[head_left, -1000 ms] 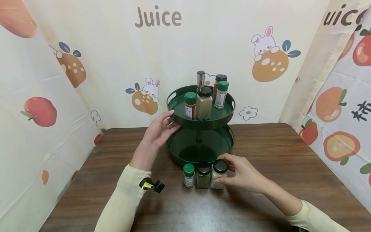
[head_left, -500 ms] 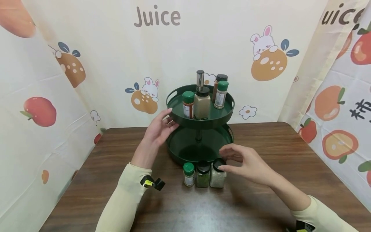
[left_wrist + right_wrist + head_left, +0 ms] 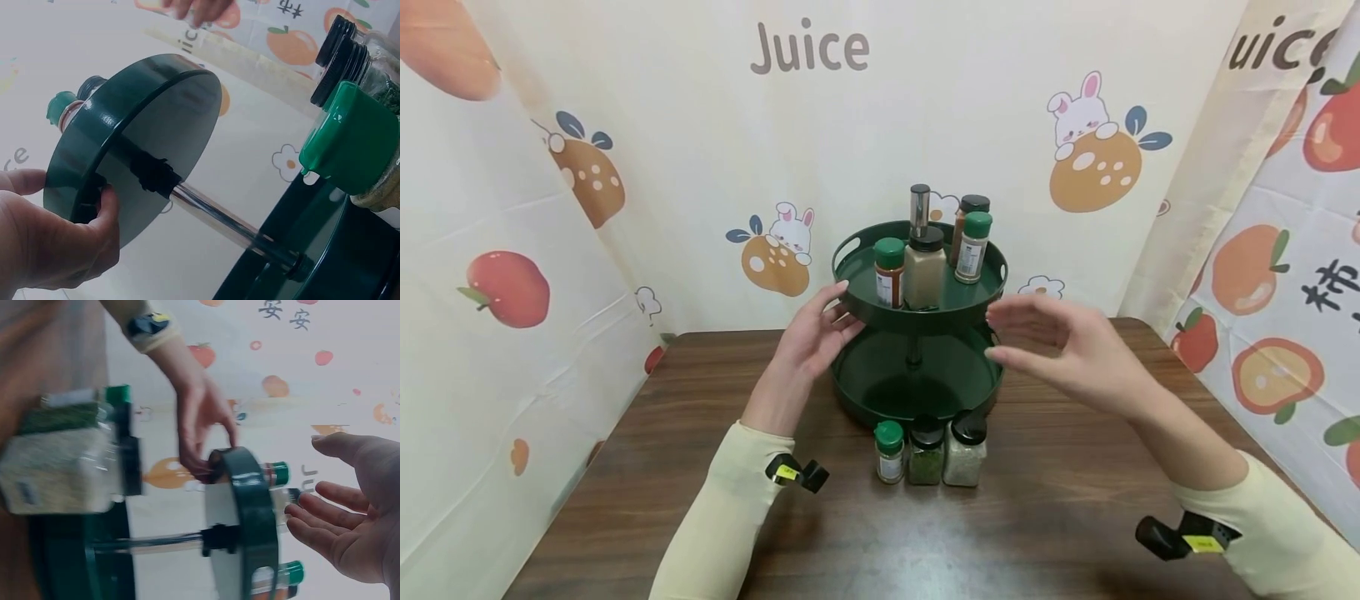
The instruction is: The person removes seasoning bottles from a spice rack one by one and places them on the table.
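Left hand (image 3: pixel 811 340) grips round dark-green two-tier stand (image 3: pixel 925 322); right hand (image 3: pixel 1070 354) wide, nearby; three clear lidded jars (image 3: pixel 925 467) below hands.

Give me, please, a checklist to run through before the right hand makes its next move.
1. Left hand gripping the upper tray: ok.
2. Right hand holding nothing: ok.
3. Four upper jars standing upright: ok.
4. Three front jars standing upright: ok.
5. Gap between front jars and lower tray: cannot tell.
6. Caps screwed tight: cannot tell.
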`<move>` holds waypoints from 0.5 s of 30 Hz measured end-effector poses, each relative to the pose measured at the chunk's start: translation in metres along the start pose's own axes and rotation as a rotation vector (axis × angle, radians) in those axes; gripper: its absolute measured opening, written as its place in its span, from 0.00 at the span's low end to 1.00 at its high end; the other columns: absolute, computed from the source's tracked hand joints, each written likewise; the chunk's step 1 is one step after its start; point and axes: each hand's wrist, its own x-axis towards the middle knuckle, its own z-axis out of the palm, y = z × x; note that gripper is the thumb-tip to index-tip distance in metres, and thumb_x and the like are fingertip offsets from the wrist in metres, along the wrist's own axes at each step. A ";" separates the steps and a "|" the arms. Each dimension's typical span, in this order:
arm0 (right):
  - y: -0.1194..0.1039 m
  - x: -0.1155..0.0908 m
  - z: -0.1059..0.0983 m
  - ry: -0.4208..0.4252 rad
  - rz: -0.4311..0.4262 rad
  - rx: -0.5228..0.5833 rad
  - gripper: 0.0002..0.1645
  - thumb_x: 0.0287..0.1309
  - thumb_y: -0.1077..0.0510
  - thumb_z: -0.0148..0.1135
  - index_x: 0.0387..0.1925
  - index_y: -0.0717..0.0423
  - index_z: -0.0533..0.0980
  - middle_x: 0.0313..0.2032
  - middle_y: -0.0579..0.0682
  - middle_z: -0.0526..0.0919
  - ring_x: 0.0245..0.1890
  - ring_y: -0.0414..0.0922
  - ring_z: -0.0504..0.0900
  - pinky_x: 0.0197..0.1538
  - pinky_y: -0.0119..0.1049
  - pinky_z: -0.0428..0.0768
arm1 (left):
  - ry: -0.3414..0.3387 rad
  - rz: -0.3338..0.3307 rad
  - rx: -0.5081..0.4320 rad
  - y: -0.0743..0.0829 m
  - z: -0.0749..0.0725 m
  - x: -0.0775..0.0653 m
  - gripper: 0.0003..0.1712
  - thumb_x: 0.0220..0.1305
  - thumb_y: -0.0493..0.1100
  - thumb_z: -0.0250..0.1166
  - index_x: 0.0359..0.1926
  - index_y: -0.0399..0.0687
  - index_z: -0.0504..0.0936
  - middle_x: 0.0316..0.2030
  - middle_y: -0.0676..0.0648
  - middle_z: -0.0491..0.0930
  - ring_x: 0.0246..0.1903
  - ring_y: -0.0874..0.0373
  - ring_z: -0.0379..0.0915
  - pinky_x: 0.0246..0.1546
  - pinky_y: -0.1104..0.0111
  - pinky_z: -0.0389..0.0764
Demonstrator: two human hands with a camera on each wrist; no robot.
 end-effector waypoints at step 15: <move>0.014 0.072 -0.013 -0.042 0.071 -0.009 0.39 0.54 0.46 0.71 0.65 0.50 0.69 0.58 0.48 0.78 0.55 0.41 0.77 0.61 0.48 0.77 | -0.020 0.006 0.013 -0.001 -0.002 0.001 0.42 0.66 0.47 0.66 0.74 0.46 0.56 0.64 0.38 0.62 0.55 0.49 0.65 0.57 0.62 0.78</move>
